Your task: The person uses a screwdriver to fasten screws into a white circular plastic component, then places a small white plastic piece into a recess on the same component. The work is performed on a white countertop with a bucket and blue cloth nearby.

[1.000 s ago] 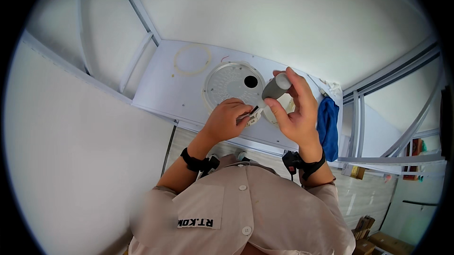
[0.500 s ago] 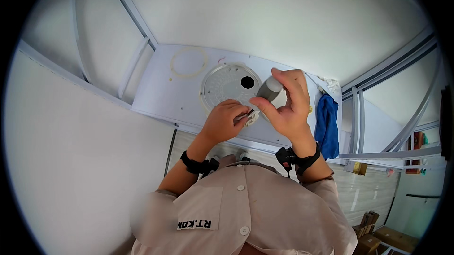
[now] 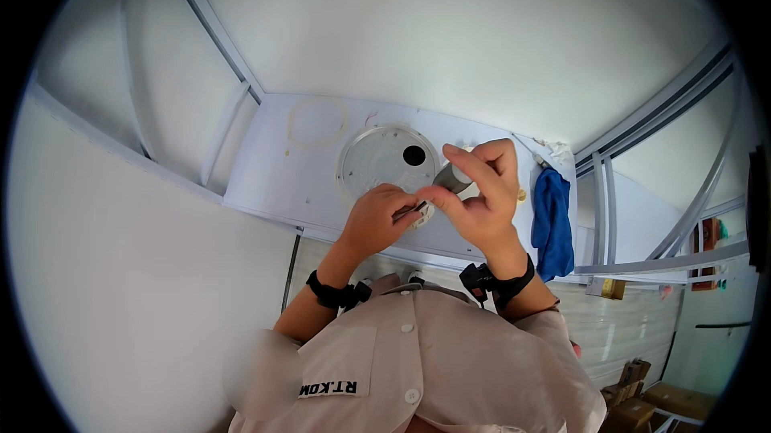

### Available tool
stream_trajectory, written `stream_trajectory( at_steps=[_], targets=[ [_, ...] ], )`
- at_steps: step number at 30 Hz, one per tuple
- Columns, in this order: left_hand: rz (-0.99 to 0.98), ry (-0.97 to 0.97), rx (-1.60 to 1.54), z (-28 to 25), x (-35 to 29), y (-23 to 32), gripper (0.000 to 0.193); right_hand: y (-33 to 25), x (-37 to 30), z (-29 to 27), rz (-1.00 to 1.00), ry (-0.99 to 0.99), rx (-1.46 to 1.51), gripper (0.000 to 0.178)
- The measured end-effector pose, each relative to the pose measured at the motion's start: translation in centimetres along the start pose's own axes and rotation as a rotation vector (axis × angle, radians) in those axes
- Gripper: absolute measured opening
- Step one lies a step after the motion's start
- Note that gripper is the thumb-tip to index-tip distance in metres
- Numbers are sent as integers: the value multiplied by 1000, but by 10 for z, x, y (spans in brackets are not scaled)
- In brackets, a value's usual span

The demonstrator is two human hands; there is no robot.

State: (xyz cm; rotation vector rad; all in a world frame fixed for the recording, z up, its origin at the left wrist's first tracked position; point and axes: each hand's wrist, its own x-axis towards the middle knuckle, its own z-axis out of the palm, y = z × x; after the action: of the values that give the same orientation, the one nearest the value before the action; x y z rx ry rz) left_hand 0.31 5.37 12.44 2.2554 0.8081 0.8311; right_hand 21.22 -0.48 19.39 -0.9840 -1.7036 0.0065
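Note:
My right hand is closed round a thick grey cylinder with a pale rounded end, perhaps a tool handle; its exact kind cannot be made out. The cylinder tilts down toward my left hand, whose fingers are pinched on a small white part. Between the two hands a thin dark piece shows at the fingertips, mostly covered. Just beyond them, a round metallic disc with a black round spot lies flat on the white table.
A blue cloth hangs over the table's right edge. Beside it lie a thin rod-like tool and crumpled white material. A pale yellowish ring rests at the far left. Metal frame bars stand to the right.
My right thumb and the grey cylinder have come closer to my left fingertips. The whole view has shifted slightly, so the table sits lower in the picture.

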Motion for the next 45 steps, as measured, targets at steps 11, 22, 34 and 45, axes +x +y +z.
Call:
stream_trajectory(
  at_steps=[11, 22, 34, 45],
  targets=[
    [64, -2, 8, -1, 1, -6, 19, 2, 2, 1, 151, -87, 87, 80],
    [44, -50, -22, -6, 2, -8, 31, -8, 15, -2, 217, 5, 519, 62],
    [-3, -28, -42, -2, 1, -9, 28, -3, 18, 1, 117, 63, 308, 60],
    [-14, -53, -14, -4, 3, -10, 27, 1, 16, -4, -18, -33, 248, 61]
  ],
)
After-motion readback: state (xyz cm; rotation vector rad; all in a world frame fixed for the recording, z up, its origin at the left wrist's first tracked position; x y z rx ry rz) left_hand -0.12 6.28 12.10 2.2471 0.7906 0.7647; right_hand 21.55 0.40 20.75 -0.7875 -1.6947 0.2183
